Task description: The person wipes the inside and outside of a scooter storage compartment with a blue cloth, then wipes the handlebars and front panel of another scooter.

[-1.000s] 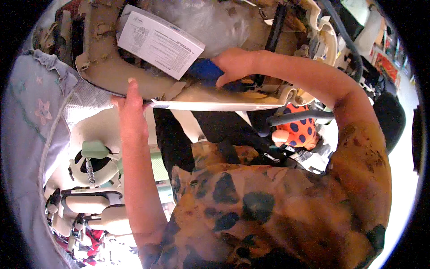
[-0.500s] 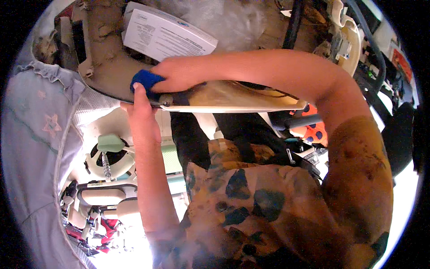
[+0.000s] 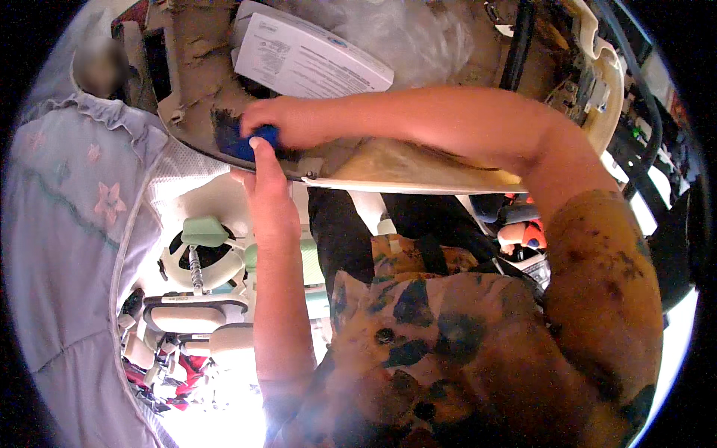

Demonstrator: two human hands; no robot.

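A large, shallow shell with a dusty brown inside and a cream rim lies tilted in front of me. My right hand reaches across into its near left corner, fingers closed round a bunched blue cloth pressed on the inner surface. A dark patch shows on that surface beside the cloth. My left hand grips the shell's near rim from below, its thumb lapping over the edge against the cloth. The left fingers are mostly hidden beneath the rim.
A white printed box and clear plastic film lie inside the shell. A grey cloth cover with stars hangs at left. Below stand a green-topped pedestal and padded cream parts. A dark hose runs at right.
The whole view has shifted, so everything sits farther right in the picture. My right hand has moved slightly over the surface with the cloth, and a dark patch now shows left of it.
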